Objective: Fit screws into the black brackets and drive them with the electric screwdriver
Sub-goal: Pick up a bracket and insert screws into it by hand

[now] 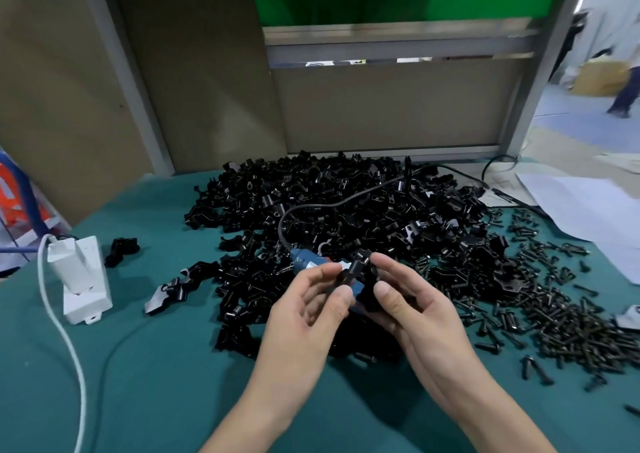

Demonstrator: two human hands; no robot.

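**A:** Where are the hands?

**B:** Close together over the near middle of the table [156, 383], palms turned toward each other. The left hand [311, 314] and the right hand [415, 314] both have thumb and curled fingers pinching one black bracket [358, 272], which is held just above the near edge of the heap.

**A:** Is a screw in it?

**B:** I cannot tell. The piece is dark and partly hidden by fingers.

**A:** And the electric screwdriver?

**B:** It lies on the table right under the hands, and neither hand grips it. Only part of the blue screwdriver [306, 262] shows, to the left of the held bracket. Its black cord [346, 202] loops up and runs across the heap to the far right.

**A:** Where is the rest of the stock?

**B:** The pile of brackets [346, 224] fills the middle of the green table, reaching back to the grey panel. A few lie loose at its left edge, and one stray bracket [121, 250] sits apart, farther left. The screws [561, 317] are spread in a loose heap to the right of the pile.

**A:** Anything else on the table?

**B:** A white adapter box [81, 276] stands at the left, with a white cable [57, 324] trailing toward the near edge. White papers [568, 203] lie at the far right.
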